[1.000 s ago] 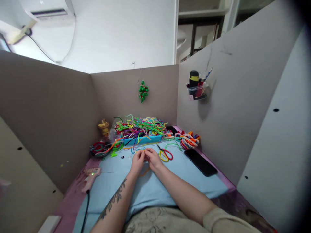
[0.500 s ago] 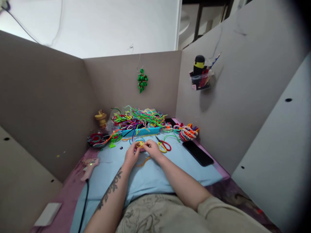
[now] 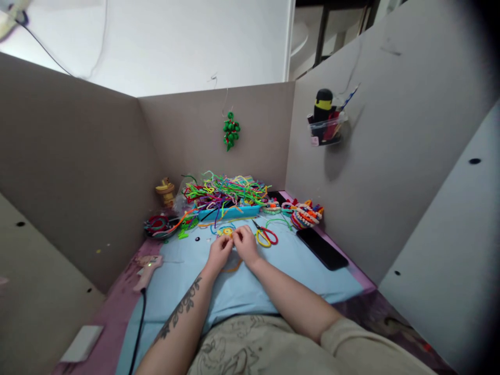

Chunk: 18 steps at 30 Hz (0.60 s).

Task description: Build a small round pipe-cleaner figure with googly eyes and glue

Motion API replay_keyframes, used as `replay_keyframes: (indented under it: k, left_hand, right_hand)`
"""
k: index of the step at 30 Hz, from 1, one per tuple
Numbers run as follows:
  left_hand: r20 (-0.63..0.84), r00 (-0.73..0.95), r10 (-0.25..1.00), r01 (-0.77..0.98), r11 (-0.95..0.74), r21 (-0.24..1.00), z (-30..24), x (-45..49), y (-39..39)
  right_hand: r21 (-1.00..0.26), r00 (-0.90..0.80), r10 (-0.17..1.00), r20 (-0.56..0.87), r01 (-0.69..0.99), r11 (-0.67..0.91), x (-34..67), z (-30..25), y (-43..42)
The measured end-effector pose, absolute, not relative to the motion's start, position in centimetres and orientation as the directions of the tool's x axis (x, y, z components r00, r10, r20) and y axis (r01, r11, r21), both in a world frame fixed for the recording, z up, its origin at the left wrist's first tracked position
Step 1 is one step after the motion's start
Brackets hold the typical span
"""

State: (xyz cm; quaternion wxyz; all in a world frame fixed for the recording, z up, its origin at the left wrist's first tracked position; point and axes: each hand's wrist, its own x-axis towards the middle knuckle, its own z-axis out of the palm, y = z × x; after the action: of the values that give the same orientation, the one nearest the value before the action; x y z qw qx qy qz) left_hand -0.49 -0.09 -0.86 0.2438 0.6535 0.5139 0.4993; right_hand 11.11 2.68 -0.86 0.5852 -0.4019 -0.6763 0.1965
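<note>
My left hand (image 3: 221,251) and my right hand (image 3: 245,244) meet over the blue cloth, fingers closed in a pinch on an orange pipe cleaner (image 3: 233,269). Its loose length curves below them toward me. Just beyond my fingertips is a small coiled piece (image 3: 226,230) with yellow and orange on it, partly hidden by my hands. Whether my fingers also touch that piece I cannot tell. To the right of my right hand lie scissors (image 3: 266,235) with one red and one yellow handle. A small dark bead-like disc (image 3: 197,239) sits left of the coiled piece.
A blue tray (image 3: 230,212) heaped with colourful pipe cleaners stands at the back. A black phone (image 3: 322,249) lies on the right, beside braided pieces (image 3: 307,214). On the left are a corded pink glue gun (image 3: 148,273) and a dark bowl (image 3: 158,227). Grey panels enclose three sides.
My hands have come slightly nearer to me and closer together. More of the coiled piece shows beyond my fingertips. The whole view has shifted a little.
</note>
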Motion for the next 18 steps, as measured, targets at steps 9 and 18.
replay_keyframes:
  k: [9, 18]
  left_hand:
    - [0.146, -0.006, 0.989, -0.1, -0.146, 0.984, -0.67, -0.7, -0.34]
    - [0.086, -0.005, 0.996, -0.295, -0.083, 0.952, 0.05, -0.67, -0.66]
  right_hand:
    - [-0.307, -0.292, 0.561, 0.774, 0.603, 0.737, 11.76, -0.2, 1.93]
    - [-0.252, -0.347, 0.499, 0.794, 0.559, 0.79, 12.09, -0.3, 1.97]
